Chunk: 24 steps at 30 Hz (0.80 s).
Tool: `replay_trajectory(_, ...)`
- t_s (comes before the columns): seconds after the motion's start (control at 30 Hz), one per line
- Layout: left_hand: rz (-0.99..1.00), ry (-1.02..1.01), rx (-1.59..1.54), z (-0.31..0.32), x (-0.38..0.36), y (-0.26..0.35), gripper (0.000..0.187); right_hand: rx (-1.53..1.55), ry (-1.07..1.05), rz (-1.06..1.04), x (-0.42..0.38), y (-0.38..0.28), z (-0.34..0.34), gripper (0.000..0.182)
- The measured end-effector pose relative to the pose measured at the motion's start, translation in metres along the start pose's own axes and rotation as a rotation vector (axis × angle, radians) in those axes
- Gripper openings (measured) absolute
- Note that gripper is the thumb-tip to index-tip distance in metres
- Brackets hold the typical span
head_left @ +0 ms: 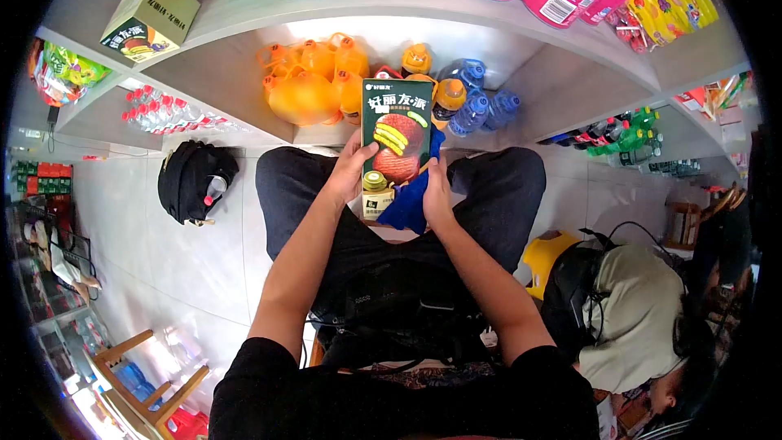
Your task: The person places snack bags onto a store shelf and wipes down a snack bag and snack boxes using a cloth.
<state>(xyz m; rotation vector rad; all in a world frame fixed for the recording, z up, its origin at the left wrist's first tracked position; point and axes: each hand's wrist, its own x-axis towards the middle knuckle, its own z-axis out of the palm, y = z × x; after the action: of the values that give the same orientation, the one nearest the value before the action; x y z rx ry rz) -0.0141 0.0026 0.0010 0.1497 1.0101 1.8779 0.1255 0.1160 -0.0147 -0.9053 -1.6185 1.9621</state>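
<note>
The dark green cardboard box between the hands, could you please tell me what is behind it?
Behind the dark green cardboard box, orange plastic bottles and a crumpled blue cloth partly show; the rest is covered and cannot be seen.

You're wearing a black tee (407, 407), its short sleeves (529, 363) leaving your forearms (297, 265) bare, plus dark charcoal pants (507, 191). You're also sporting some bulky black gear (399, 297) at your waist, with a thin dark cable (403, 367) showing beside it.
</note>
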Motion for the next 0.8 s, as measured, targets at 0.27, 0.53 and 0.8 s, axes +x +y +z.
replay_trajectory(0.27,0.068,0.104,-0.119,-0.003,0.002,0.004,0.043,-0.116,-0.002,0.003,-0.011,0.021,-0.002,0.047)
replay_trajectory(0.53,-0.081,-0.035,-0.009,-0.004,0.002,0.004,0.045,0.470,-0.015,0.323,-0.004,0.009,0.001,0.053)
replay_trajectory(0.8,-0.289,-0.174,0.103,-0.005,0.002,-0.016,0.061,0.640,-0.011,0.139,0.020,-0.013,-0.015,0.057)
